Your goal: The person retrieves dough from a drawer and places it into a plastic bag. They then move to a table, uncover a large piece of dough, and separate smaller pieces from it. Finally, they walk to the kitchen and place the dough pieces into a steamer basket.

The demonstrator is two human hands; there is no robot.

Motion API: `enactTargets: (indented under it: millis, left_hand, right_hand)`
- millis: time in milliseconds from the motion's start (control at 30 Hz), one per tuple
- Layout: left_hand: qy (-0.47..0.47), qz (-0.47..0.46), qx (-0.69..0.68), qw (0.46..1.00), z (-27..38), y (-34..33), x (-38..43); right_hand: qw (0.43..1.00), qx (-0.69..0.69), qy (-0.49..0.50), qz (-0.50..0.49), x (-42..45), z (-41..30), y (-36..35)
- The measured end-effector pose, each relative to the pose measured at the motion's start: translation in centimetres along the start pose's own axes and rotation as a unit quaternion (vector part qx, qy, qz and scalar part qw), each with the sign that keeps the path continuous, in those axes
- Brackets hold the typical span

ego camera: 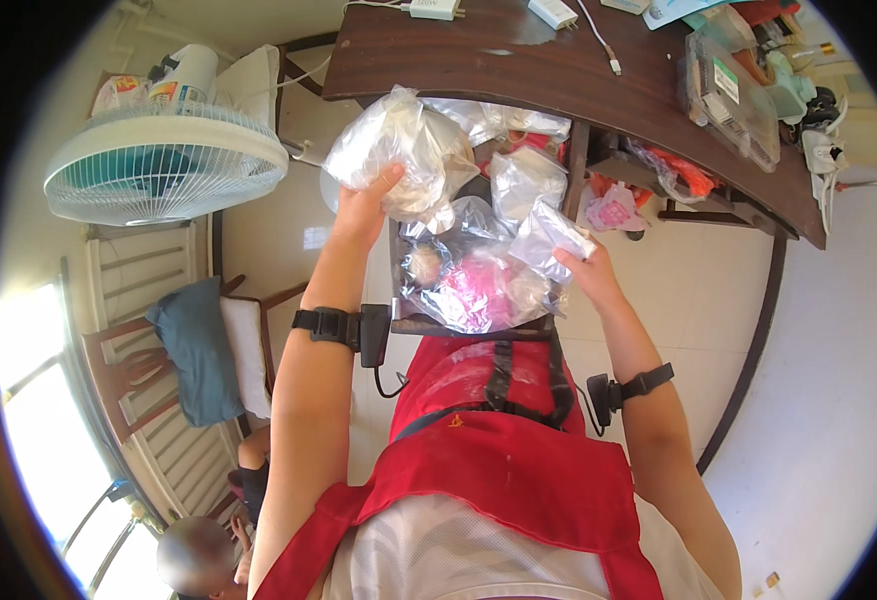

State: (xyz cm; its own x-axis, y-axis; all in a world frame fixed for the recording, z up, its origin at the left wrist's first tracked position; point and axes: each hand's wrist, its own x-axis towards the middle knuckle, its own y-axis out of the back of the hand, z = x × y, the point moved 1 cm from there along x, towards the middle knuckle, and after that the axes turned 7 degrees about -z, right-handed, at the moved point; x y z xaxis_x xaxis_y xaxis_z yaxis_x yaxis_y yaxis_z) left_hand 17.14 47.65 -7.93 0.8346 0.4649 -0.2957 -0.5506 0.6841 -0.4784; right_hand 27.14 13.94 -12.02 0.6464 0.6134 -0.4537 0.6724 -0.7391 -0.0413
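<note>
My left hand (369,201) grips a large bunched clear plastic bag (408,150) above the left side of an open wooden drawer (476,327). On the right, my right hand (592,268) pinches a small flat plastic packet (547,238) over the drawer's right edge. Inside the drawer lie several clear plastic bags, one with something bright pink (480,285) in it and another with a round beige item (425,264). A further plastic bag (528,180) sits between my hands. What the bag in my left hand contains cannot be made out.
The dark wooden desk (483,67) bears white chargers (552,12), a cable and a clear plastic box (731,101). A fan (165,165) stands at left, near a bench with a blue-grey cushion (197,352). Another person (198,555) is at lower left.
</note>
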Motion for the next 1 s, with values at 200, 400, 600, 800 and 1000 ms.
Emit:
enactTargets:
  millis: [200, 400, 600, 800, 1000]
  left_hand:
    - [0.073, -0.008, 0.034, 0.997, -2.6, -3.0, -4.0]
    - [0.091, -0.169, 0.125, 0.973, -7.5, -7.0, -10.9]
    - [0.174, -0.078, -0.022, 0.981, -7.8, -6.4, -12.7]
    - [0.150, -0.066, -0.158, 0.974, -9.7, -3.5, -14.0]
    - [0.077, 0.087, -0.044, 0.992, -9.2, 5.9, -14.8]
  right_hand:
    - [0.983, 0.103, -0.135, -0.073, -0.8, 1.6, -2.8]
    - [0.919, 0.387, -0.067, -0.045, -0.3, -0.6, -6.7]
    - [0.936, 0.337, -0.055, -0.089, -2.4, -1.2, -8.0]
    - [0.947, 0.249, -0.087, -0.182, -2.9, 1.3, -8.7]
    - [0.981, -0.173, 0.056, -0.064, -1.1, 3.2, -4.1]
